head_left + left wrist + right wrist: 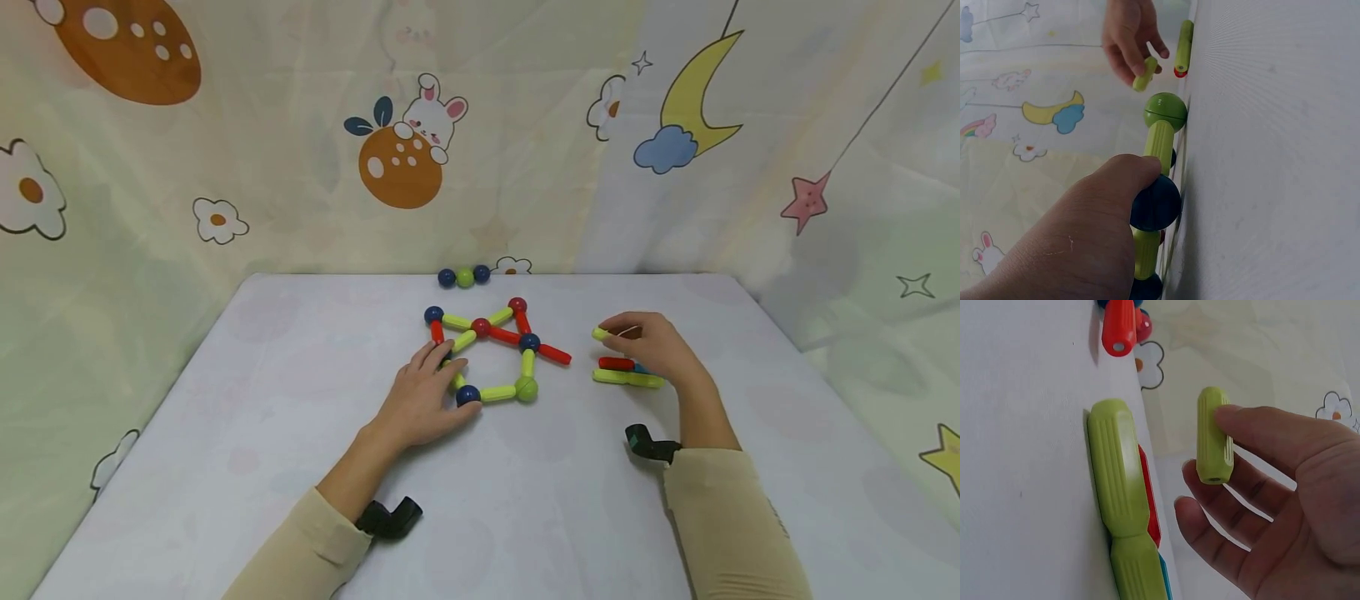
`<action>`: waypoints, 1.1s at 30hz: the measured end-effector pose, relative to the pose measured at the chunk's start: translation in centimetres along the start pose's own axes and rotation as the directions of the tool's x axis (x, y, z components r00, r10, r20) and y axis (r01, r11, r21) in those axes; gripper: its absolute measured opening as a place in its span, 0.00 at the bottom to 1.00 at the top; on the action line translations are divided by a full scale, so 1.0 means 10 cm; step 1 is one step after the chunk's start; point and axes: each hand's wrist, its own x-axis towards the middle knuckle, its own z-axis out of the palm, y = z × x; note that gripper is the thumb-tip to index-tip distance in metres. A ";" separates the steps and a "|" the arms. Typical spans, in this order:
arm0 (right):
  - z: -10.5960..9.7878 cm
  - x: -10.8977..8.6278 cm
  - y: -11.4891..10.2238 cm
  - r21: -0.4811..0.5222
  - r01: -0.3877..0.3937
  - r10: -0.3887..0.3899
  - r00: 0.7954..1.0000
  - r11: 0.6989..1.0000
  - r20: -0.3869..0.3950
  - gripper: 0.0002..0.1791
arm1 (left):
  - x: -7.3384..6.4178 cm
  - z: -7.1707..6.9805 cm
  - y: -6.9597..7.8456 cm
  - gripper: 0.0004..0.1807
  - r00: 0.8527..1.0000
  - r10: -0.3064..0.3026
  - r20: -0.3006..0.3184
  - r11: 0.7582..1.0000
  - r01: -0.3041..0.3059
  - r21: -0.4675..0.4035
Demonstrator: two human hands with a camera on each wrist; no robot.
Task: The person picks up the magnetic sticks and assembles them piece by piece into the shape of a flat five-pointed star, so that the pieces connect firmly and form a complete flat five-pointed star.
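Green ball [1165, 111] looked smooth, glossy plastic. Lime rods [1116, 469] lying right of it: ridged plastic, soft sheen. Red rod [1119, 325] behind-right of it showed metal-looking tip. Tabletop [555, 500] under it appeared matt; printed cloth [285, 125] behind it, matt, creased.

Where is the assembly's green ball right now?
In the head view, the green ball forms the near-right corner of the assembly, right of the left hand, joining two yellow-green rods.

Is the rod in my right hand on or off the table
Off: the right hand pinches the rod, with a gap above the table.
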 end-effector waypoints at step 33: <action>0.46 0.10 -0.42 0.050 0.151 -0.159 0.941 0.987 0.297 0.09 | 0.02 0.01 0.00 0.40 1.000 -0.010 -0.002 1.000 0.010 -0.020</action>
